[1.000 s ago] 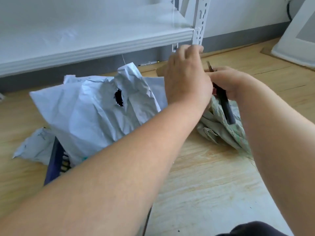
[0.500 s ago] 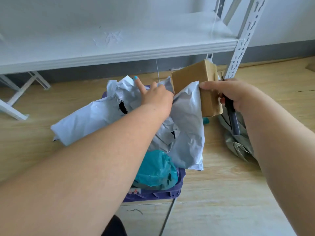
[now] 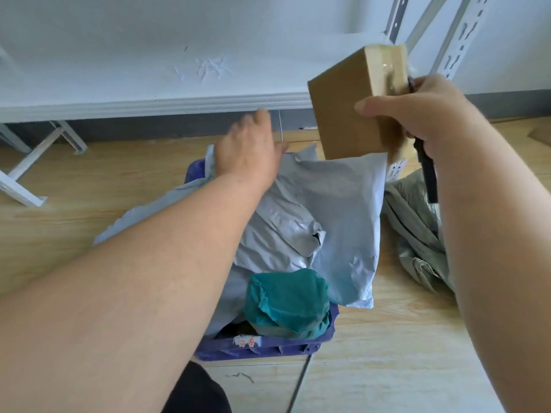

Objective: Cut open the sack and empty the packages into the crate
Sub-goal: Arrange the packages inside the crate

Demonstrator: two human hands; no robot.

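Holding a brown cardboard box (image 3: 347, 111) up in my right hand (image 3: 417, 114), I am pinching it with the thumb across its front face and the fingers behind it. That same hand is also trapping a dark-handled cutter (image 3: 428, 177), whose handle is hanging down below my palm; its blade end is hidden behind the box, so I cannot tell whether it is out. My left hand (image 3: 247, 150) is reaching forward over the grey mailer bags (image 3: 337, 222), its fingers blurred, so I cannot tell whether it is gripping anything.

The bags and a teal wrapped parcel (image 3: 287, 299) are lying heaped in the blue crate (image 3: 262, 345) on the wooden floor (image 3: 387, 353), one bag spilling over the right rim. The emptied greenish sack (image 3: 417, 231) is lying crumpled just to the right of the crate, below a white shelf (image 3: 149, 102).

What I am worrying about: with one hand sharing box and cutter, my hold is looking thin, and the box could be slipping out or landing on the overhanging bag and sliding to the floor. The cutter could also be nicking a mailer or my left hand, which is near.

A small white label (image 3: 247, 341) on the crate's front wall is carrying red and blue print, too small for me to read.
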